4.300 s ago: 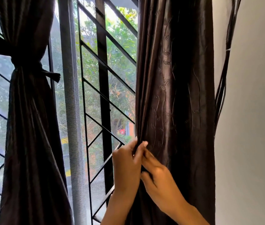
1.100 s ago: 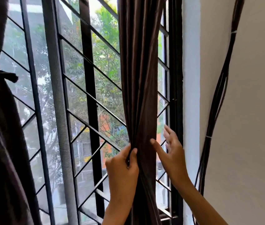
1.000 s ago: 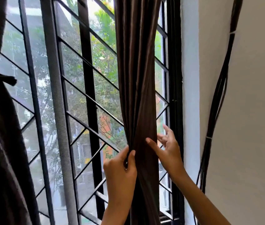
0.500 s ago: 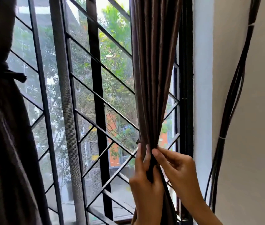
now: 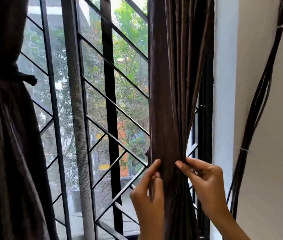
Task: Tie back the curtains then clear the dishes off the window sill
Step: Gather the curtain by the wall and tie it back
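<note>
The right curtain [image 5: 175, 94] is hanging gathered into a narrow bunch in front of the window grille [image 5: 102, 104], close to the white wall [image 5: 224, 101] at the window's right edge. The left hand [image 5: 148, 193] is pinching the bunch from its left side, thumb and fingers curled onto the cloth, while the right hand [image 5: 204, 182] is gripping it from the right, thumb pressing on the front folds and fingers wrapping behind. Both are holding at about the same height, low on the drape. The left curtain [image 5: 7, 135] is already cinched by a dark tie [image 5: 15, 76] knotted around it. The cloth is looking thin, soft and slightly glossy, so it will probably be light but slippery, with pleats keen to slide apart; a firm hold right around the whole bunch, where it is narrowest, is likely the best place for a tie to go. No tie for this curtain is showing, and neither the window sill nor the dishes are in view. Dark cables [image 5: 257, 104] are running down the wall to the right, well apart from the hands.
</note>
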